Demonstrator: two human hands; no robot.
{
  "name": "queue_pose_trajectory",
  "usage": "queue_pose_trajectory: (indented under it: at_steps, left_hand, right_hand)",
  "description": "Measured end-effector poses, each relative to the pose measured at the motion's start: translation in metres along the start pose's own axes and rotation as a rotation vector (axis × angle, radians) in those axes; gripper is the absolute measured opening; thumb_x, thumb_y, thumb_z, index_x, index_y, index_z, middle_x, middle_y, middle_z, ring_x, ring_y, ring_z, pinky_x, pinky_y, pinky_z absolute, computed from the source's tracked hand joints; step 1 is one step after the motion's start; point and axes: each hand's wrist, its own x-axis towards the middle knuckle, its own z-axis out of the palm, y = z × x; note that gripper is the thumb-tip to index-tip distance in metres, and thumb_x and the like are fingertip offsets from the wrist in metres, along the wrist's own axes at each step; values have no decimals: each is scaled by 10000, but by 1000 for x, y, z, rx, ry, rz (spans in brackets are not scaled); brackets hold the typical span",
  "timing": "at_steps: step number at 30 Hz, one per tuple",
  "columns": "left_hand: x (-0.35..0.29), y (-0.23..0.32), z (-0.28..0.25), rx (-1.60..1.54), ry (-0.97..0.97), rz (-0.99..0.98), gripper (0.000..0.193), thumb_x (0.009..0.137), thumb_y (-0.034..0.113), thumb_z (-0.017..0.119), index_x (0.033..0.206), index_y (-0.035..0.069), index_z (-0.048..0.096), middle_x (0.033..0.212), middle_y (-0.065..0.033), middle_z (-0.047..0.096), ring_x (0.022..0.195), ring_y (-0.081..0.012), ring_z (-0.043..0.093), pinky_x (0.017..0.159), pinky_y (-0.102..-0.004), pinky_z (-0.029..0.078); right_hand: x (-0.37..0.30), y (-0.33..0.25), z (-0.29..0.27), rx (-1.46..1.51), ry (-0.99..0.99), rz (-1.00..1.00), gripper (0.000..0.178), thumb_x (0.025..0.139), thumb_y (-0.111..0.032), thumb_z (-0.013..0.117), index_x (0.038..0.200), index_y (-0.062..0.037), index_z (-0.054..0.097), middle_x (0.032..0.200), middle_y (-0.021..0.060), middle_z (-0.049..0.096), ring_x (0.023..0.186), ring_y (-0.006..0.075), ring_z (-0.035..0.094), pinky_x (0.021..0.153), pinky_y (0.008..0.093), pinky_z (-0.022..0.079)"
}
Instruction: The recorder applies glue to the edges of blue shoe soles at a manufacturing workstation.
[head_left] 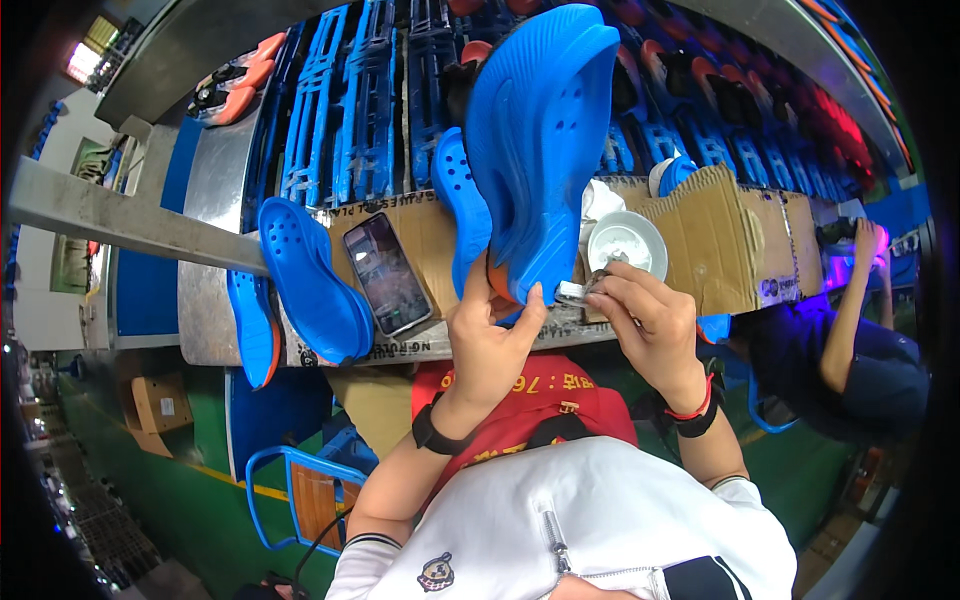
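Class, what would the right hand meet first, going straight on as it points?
Likely the large blue sole, past the small silvery item the right hand holds; depth is unclear.

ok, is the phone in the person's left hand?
No, the left hand grips the large blue sole, while the phone lies on the cardboard.

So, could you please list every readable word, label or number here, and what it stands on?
I won't copy the wording, but here is where it stands:
Red apron: large yellow characters and digits, readable.
Table-edge tape: dark capitals, partly readable.
Cardboard sheet: dark marks, too small.
White shirt: small badge, nothing legible.
Brown box: pale label, too small.
Blue sole: no lettering visible.
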Motion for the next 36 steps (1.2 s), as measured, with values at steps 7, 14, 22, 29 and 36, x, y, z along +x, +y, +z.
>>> queue_pose_trajectory:
  at_steps: [7, 14, 22, 29, 36]
  left_hand:
    - [4, -7, 2, -4, 39, 46, 614, 854, 11, 668, 1396, -67, 390, 967, -147, 683, 836, -181, 693, 777, -300, 561]
    - [32, 41, -6, -163, -60, 129, 595, 860, -34, 647, 1277, -23, 224, 1049, -197, 630, 971, -236, 679, 812, -328, 574]
    - [115, 170, -23, -377, -272, 48, 393, 907, 164, 636, 1150, -52, 414, 883, -161, 656, 678, -231, 688, 541, -269, 571]
    - [237, 203, 0, -813, -373, 66, 229, 958, -20, 503, 1114, -188, 512, 1126, -251, 594, 1107, -346, 606, 1039, -371, 494]
    - [116, 135, 9, -300, -419, 142, 488, 880, 5, 638, 1302, -33, 397, 1257, -139, 487, 932, -207, 651, 759, -283, 551]
  right_hand:
    - [1, 2, -2, -101, 31, 6, 135, 772, -42, 755, 887, -25, 687, 936, 110, 692, 660, 281, 678, 560, 321, 527]
    - [0, 6, -29, -67, 208, 75, 120, 787, 49, 716, 890, 26, 659, 928, 174, 688, 630, 228, 645, 546, 279, 485]
    - [-13, 14, -45, -123, 329, 136, 110, 762, 37, 732, 848, 20, 666, 898, 162, 682, 666, 265, 661, 573, 302, 504]
    - [-11, 8, -42, -99, 273, 163, 123, 759, 19, 742, 861, -5, 678, 894, 147, 685, 704, 284, 676, 604, 311, 524]
    - [-10, 21, -31, -80, 255, 147, 123, 776, 31, 726, 881, 15, 664, 914, 169, 683, 740, 290, 676, 631, 322, 521]
